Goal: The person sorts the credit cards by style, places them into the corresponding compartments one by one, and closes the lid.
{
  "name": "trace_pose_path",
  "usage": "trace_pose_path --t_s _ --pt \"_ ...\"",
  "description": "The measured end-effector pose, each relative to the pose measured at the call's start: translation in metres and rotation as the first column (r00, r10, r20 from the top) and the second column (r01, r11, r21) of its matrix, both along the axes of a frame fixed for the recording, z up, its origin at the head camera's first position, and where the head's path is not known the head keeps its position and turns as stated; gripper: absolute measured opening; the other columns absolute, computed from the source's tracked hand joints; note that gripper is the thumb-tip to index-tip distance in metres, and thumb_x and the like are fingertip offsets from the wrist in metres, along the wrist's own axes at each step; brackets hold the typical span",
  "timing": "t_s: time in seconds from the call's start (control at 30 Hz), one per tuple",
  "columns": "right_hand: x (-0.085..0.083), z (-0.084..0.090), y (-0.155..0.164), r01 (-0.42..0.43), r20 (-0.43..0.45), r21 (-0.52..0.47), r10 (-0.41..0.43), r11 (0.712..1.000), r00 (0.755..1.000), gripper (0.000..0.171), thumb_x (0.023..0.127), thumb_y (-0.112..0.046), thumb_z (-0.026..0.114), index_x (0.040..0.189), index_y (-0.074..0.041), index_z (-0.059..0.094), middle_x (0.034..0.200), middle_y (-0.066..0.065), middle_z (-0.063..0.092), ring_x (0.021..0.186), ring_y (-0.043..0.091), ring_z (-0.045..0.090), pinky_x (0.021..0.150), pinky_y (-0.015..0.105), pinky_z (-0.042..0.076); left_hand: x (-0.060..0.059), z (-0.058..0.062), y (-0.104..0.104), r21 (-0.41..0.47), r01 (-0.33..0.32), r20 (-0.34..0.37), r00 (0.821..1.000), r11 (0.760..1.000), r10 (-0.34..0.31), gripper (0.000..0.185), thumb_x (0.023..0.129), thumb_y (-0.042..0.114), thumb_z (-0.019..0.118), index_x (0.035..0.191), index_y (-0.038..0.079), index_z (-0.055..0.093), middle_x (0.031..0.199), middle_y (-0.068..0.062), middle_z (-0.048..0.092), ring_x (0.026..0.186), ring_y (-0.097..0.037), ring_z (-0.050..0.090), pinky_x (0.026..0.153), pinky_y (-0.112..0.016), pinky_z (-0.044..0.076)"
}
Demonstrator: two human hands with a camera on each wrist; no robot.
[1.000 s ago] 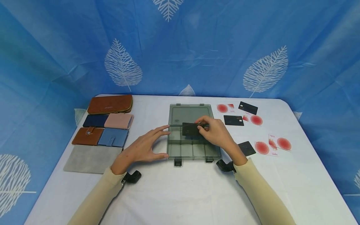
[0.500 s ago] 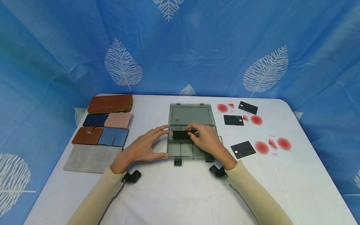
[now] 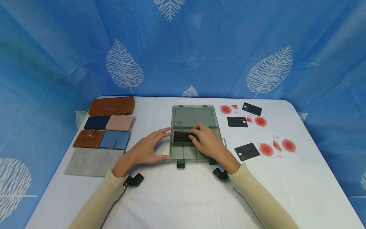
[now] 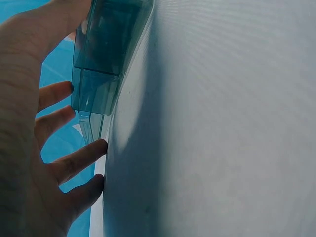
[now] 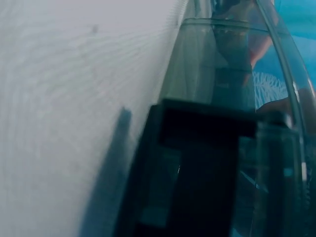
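A translucent grey-green divided box [image 3: 189,160] lies on the table with its lid [image 3: 195,116] folded back. In its upper left compartment is a black card [image 3: 181,136], now nearly flat. My right hand [image 3: 210,141] reaches in from the right, thumb and fingers bent at the card's right end and still seeming to pinch it. Spread along the box's left side is my left hand [image 3: 148,148], its fingers extended. In the left wrist view, fingertips [image 4: 64,89] of that hand touch the box wall [image 4: 96,91]. The right wrist view shows mostly a dark latch [image 5: 207,118] up close.
Left of the box sit a brown zip wallet [image 3: 111,106], navy [image 3: 96,122], pink [image 3: 120,122], brown snap [image 3: 89,138] and blue [image 3: 115,140] wallets, and a grey pouch [image 3: 94,161]. On the right lie black VIP cards [image 3: 247,151] and white cards with red circles [image 3: 266,150].
My right hand has carried the black card leftward and down into the upper left compartment, where it has tipped from upright to nearly flat. The left hand has stayed put.
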State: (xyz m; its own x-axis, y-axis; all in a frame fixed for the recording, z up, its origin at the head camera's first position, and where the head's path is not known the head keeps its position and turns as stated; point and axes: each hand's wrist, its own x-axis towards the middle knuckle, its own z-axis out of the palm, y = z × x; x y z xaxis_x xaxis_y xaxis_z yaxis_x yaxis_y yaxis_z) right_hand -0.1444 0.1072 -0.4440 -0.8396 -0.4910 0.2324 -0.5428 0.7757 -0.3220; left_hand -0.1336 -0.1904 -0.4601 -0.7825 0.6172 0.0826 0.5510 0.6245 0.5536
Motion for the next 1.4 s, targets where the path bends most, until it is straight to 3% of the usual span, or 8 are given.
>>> trace_pose_path --t_s 0.27,0.43,0.63,0.9,1.17,1.4 --pt "0.001 0.000 -0.002 -0.006 -0.024 0.066 0.008 0.998 1.000 0.033 0.108 -0.036 0.068 0.134 -0.016 0.076 0.130 0.009 0.071 0.117 0.028 0.070 0.081 0.047 0.063 -0.001 0.000 0.001 0.005 -0.001 0.002 1.000 1.000 0.001 0.091 0.088 0.061 0.084 0.162 0.020 0.050 0.177 0.002 0.030 0.158 -0.033 0.037 0.117 -0.067 0.040" --pt "0.002 -0.001 -0.003 -0.032 0.040 0.145 0.026 0.989 0.999 0.044 0.111 -0.047 0.057 0.140 -0.017 0.072 0.139 0.009 0.068 0.132 0.030 0.062 0.090 0.051 0.061 -0.001 0.000 0.001 0.002 -0.001 0.001 1.000 1.000 0.001 0.092 0.088 0.059 0.085 0.162 0.019 0.049 0.177 0.002 0.029 0.158 -0.034 0.038 0.116 -0.067 0.041" --pt "0.001 -0.001 -0.003 -0.049 0.102 0.176 0.032 0.983 0.994 0.051 0.111 -0.053 0.053 0.144 -0.017 0.069 0.145 0.009 0.065 0.137 0.031 0.058 0.099 0.053 0.057 -0.001 0.001 0.001 0.001 -0.004 -0.016 1.000 1.000 0.004 0.093 0.087 0.059 0.085 0.162 0.019 0.049 0.177 0.001 0.029 0.157 -0.034 0.039 0.116 -0.067 0.041" --pt "-0.002 0.017 0.013 -0.054 0.131 0.064 0.045 0.997 0.990 0.045 0.106 -0.051 0.065 0.137 -0.020 0.073 0.146 0.009 0.065 0.137 0.034 0.060 0.098 0.059 0.057 0.001 0.000 0.002 -0.022 -0.014 -0.037 0.999 1.000 0.013 0.092 0.087 0.061 0.084 0.162 0.020 0.050 0.176 0.002 0.030 0.156 -0.033 0.040 0.114 -0.066 0.044" --pt "-0.019 0.041 0.057 0.046 0.170 -0.058 -0.035 0.997 0.985 0.047 0.101 -0.042 0.076 0.142 -0.018 0.070 0.146 0.009 0.065 0.135 0.034 0.059 0.101 0.062 0.053 0.003 -0.002 0.003 -0.062 -0.037 -0.087 0.996 0.997 0.031 0.091 0.086 0.063 0.084 0.160 0.021 0.052 0.175 0.003 0.033 0.153 -0.033 0.046 0.103 -0.064 0.052" --pt "-0.045 0.037 0.112 0.103 0.169 -0.141 -0.078 0.985 0.983 0.049 0.102 -0.027 0.077 0.145 -0.006 0.066 0.144 0.017 0.066 0.129 0.038 0.063 0.106 0.062 0.049 0.003 -0.002 0.004 -0.059 -0.031 -0.098 0.995 0.998 0.025 0.090 0.085 0.065 0.083 0.159 0.021 0.054 0.175 0.002 0.034 0.151 -0.034 0.048 0.101 -0.064 0.054"
